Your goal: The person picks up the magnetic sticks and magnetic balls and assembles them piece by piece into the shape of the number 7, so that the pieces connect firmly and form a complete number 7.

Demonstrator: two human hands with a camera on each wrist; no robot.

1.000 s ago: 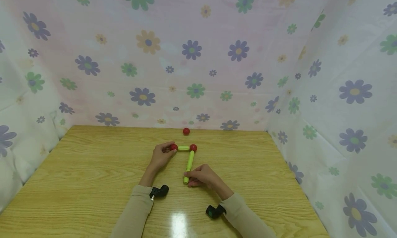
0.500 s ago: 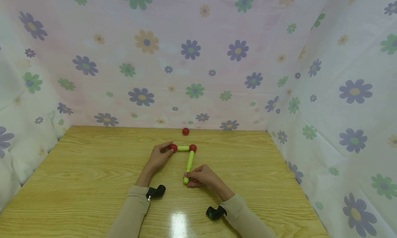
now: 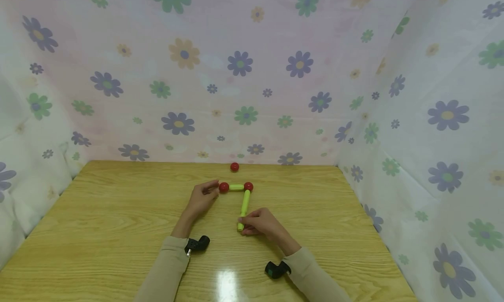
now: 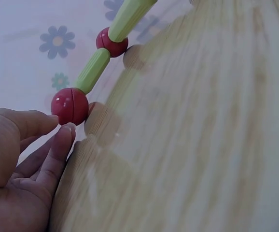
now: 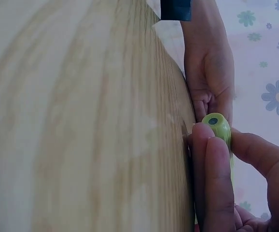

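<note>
My right hand (image 3: 265, 225) pinches the near end of a longer yellow-green magnetic rod (image 3: 246, 201) between thumb and fingers. The rod's far end meets a red ball (image 3: 248, 186). A shorter yellow-green rod (image 3: 236, 187) runs left from that ball to a second red ball (image 3: 224, 187), forming a bent chain on the table. My left hand (image 3: 201, 200) is beside this left ball, a narrow gap showing in the head view. In the left wrist view its fingertips (image 4: 67, 133) are right at the red ball (image 4: 70, 106), not wrapped round it. The held rod's end (image 5: 213, 120) faces the right wrist camera.
A loose red ball (image 3: 234, 166) lies near the table's back edge. The wooden table (image 3: 118, 223) is bounded by flower-patterned cloth (image 3: 212, 65) at the back and sides. Black wrist cameras (image 3: 198, 244) sit on both sleeves.
The left hand has let go of the left red ball. The joined rods and balls have shifted slightly right, together with the right hand. The loose ball stays at the back.
</note>
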